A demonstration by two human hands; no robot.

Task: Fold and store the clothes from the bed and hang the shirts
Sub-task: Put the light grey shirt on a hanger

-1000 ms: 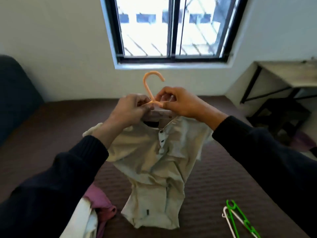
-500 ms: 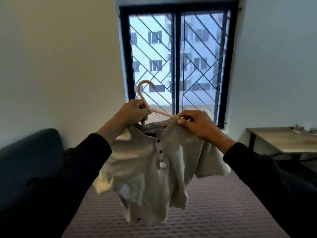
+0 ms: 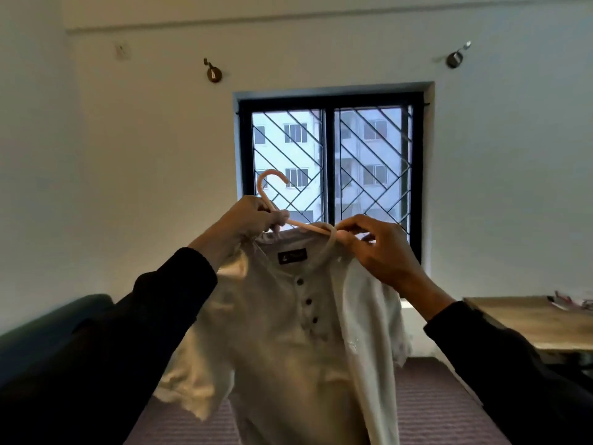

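Progress stands partway on one garment: left hand (image 3: 256,216) grips the neck of the peach hanger (image 3: 272,200), right hand (image 3: 375,248) pinches the white shirt (image 3: 295,332) collar over its arm, fit unfinished, hanging still due. Shirt hangs above the ribbed bed (image 3: 433,409); wall hooks (image 3: 213,72), barred window (image 3: 330,162) and a desk (image 3: 529,319) lie beyond.

We hold the white shirt (image 3: 298,335) up: left hand (image 3: 253,216) grips the hanger (image 3: 272,200), right hand (image 3: 375,248) pinches its collar.
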